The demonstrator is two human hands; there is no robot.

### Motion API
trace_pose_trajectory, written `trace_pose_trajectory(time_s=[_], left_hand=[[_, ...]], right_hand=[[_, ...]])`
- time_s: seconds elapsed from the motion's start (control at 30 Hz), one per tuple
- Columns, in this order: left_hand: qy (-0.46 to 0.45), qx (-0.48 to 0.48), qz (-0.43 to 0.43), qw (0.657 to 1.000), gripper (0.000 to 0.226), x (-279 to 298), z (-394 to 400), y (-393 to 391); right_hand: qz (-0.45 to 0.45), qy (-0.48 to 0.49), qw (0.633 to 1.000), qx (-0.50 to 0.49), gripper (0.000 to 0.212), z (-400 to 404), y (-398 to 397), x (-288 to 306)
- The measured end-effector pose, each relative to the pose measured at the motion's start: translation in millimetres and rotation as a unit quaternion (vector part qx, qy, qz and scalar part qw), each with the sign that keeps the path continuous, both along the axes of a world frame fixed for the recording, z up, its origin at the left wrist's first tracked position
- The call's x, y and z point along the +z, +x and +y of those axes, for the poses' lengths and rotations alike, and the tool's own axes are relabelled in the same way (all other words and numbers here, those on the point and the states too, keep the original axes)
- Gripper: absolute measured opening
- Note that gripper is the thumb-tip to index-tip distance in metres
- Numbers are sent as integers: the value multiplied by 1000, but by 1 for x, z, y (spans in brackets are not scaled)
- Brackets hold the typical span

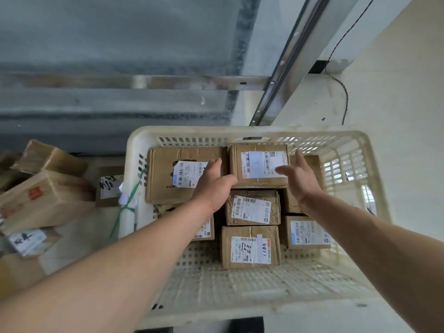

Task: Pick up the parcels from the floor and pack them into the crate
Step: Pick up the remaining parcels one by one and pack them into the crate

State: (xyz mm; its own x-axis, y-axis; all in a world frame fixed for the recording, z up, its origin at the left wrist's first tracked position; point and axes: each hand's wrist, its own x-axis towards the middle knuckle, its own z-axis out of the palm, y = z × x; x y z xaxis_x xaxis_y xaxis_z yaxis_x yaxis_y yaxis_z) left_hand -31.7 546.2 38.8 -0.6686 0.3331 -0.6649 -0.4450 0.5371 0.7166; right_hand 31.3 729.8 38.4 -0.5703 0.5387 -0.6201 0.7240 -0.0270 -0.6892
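You have even, soft daylight; no hard shadows. Light enters from the right: the crate (341, 162) wall slots on that side glow white and blow out. The label on the far parcel (259, 164) shows a pale blue glare patch that washes out its print. Gaps between boxes fall into soft dark shadow. Wide-angle distortion is strong: the metal rail (281, 75) leans, and your forearms balloon toward the near corners. Parcels on the floor (36, 195) at left are smeared and soft. The far grey wall is dim and blurred.
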Motion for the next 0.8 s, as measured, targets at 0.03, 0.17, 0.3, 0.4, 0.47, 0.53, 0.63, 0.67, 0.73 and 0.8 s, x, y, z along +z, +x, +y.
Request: trace_pose_trajectory(time_s=[0.03, 0.17, 0.3, 0.4, 0.47, 0.53, 0.63, 0.67, 0.73, 0.8], left_hand=[[7, 10, -5, 1000, 74, 12, -7, 1], [31, 42, -8, 999, 71, 61, -41, 3], [48, 73, -6, 996, 67, 115, -85, 6], [67, 99, -15, 993, 64, 158, -125, 12], [81, 125, -27, 989, 64, 187, -154, 17], [73, 161, -25, 984, 69, 210, -186, 21], [35, 205, 6, 978, 95, 228, -242, 28], [23, 219, 13, 975, 96, 232, -261, 31], [-5, 251, 20, 968, 90, 246, -299, 41], [-19, 281, 29, 959, 71, 261, -334, 51]], right_hand=[[6, 0, 1000, 0, 83, -8, -1, 12], [26, -4, 1000, 3, 78, -47, -5, 62], [56, -14, 998, 16, 76, -94, -8, 116], [70, -33, 997, 2, 85, -134, -8, 161], [81, -47, 996, -1, 81, -160, -8, 183], [87, -66, 994, 14, 75, -188, -9, 201], [91, -81, 991, 49, 93, -231, -13, 217], [92, -88, 990, 63, 99, -245, -14, 219], [85, -91, 988, 89, 102, -274, -16, 229], [86, -102, 984, 116, 97, -301, -19, 237]])
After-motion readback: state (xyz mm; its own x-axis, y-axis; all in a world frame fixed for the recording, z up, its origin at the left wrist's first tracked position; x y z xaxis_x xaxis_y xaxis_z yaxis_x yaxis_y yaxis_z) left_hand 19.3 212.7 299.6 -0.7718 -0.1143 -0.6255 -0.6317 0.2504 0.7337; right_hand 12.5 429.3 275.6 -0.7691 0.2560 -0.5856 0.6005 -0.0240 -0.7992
